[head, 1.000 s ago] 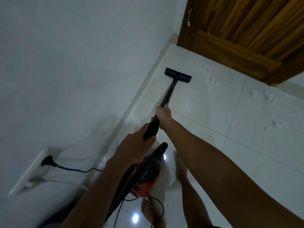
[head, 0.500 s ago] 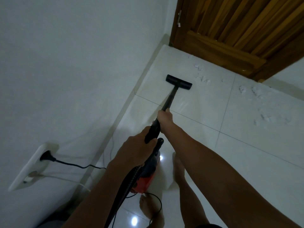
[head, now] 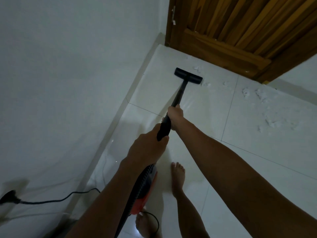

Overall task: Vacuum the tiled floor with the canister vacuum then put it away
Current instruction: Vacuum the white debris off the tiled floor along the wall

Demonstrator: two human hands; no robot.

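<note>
My right hand (head: 175,115) grips the black vacuum wand (head: 179,94) partway down. My left hand (head: 145,148) is closed around the wand's thicker black handle (head: 163,130) just behind it. The black floor nozzle (head: 188,76) rests flat on the white tiled floor (head: 214,117), close to the wooden door. White fluffy debris (head: 260,97) is scattered on the tiles to the right of the nozzle. The red and black canister vacuum (head: 147,188) sits low on the floor under my left forearm, mostly hidden by it.
A white wall (head: 68,66) runs along the left, with a black plug (head: 8,198) and cord (head: 60,199) trailing from a socket at the lower left. A wooden door (head: 240,28) closes off the far end. My bare feet (head: 178,177) stand beside the canister.
The nozzle has been pushed forward toward the door, reaching the nearest white debris. Both arms have stretched out, and the view has shifted so the socket sits at the frame's left edge.
</note>
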